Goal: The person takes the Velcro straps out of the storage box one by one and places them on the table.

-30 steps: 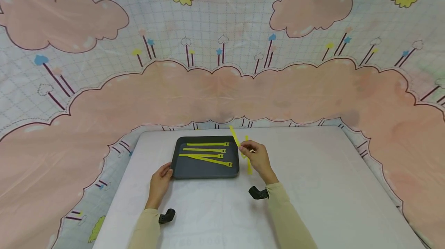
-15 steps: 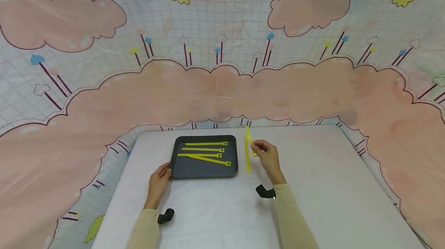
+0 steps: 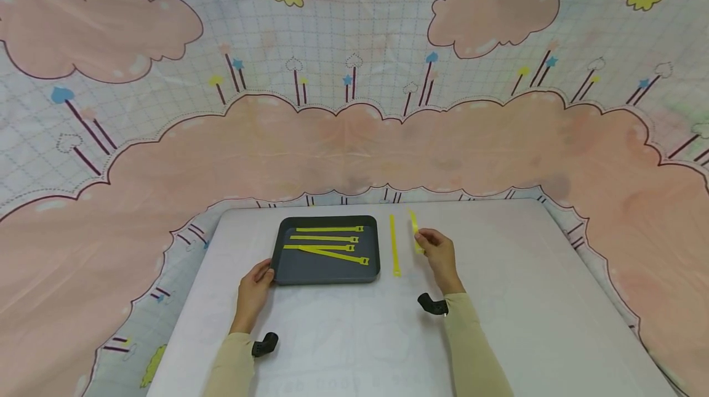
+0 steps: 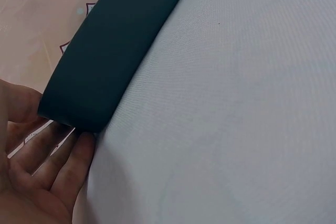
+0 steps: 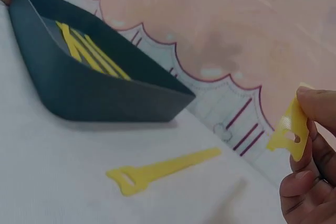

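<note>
A dark grey tray (image 3: 327,271) stands on the white table with several yellow hook-and-loop cable ties (image 3: 325,239) lying crosswise in it. At its near left corner my left hand (image 3: 255,295) holds the rim, thumb and fingers on the corner in the left wrist view. Right of the tray one cable tie (image 3: 395,246) lies flat on the table, its slotted head toward me. Farther right, my right hand (image 3: 440,258) pinches another cable tie (image 5: 292,129) between thumb and fingers, slotted head hanging down, raised above the table.
The white table (image 3: 532,298) extends to the right and in front of the hands. Behind it hangs a patterned cloth (image 3: 354,144) with cloud shapes. Black wrist cameras (image 3: 266,344) sit on both forearms.
My right hand has moved right, away from the tray, carrying the pinched cable tie past the one lying on the table. The left hand and tray have stayed put.
</note>
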A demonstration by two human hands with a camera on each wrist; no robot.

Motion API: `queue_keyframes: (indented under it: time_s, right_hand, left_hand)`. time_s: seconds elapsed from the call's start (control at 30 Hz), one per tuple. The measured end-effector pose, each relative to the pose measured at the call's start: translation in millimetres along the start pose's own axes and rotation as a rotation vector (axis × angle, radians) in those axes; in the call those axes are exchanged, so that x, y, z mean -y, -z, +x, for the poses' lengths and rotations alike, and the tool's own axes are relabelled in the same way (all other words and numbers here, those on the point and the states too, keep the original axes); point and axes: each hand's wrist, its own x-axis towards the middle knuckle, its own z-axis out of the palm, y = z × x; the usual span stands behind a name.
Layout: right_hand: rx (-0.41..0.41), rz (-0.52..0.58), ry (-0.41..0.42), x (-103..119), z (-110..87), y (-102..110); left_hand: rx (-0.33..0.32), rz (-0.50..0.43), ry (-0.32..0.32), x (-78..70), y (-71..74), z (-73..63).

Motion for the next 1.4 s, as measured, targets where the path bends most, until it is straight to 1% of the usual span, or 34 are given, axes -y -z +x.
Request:
queue_keyframes:
  time_s: [0.27,0.5,0.63,0.77,0.93,1.17,1.27,1.4]
  right_hand:
    - [0.01,-0.058,-0.104,-15.8,2.8,5.7]
    - [0.01,-0.024,-0.181,-24.2,2.0,7.9]
    - [0.015,-0.064,-0.2,-23.9,1.2,8.8]
    - [0.033,-0.093,-0.215,-23.9,1.2,10.1]
    - [0.059,-0.073,-0.246,-23.2,0.7,10.7]
    - [0.073,-0.063,-0.253,-23.3,-2.0,11.5]
    - [0.079,-0.042,-0.263,-22.4,-3.3,12.4]
    - [0.081,-0.042,-0.248,-20.6,-4.3,15.2]
  left_hand:
    - [0.014,-0.002,0.016,-1.6,1.2,-0.9]
    - [0.024,0.011,0.02,-2.6,2.0,-1.7]
    - [0.038,0.004,0.022,-2.2,2.0,-1.1]
    - [0.037,0.012,0.015,-2.4,2.3,-1.7]
    - [0.027,0.02,0.008,0.0,1.7,-1.2]
    - [0.035,-0.003,0.017,1.8,0.8,0.6]
    - [0.032,0.003,0.015,2.4,0.5,1.1]
    - [0.022,0.012,0.008,1.5,0.8,0.8]
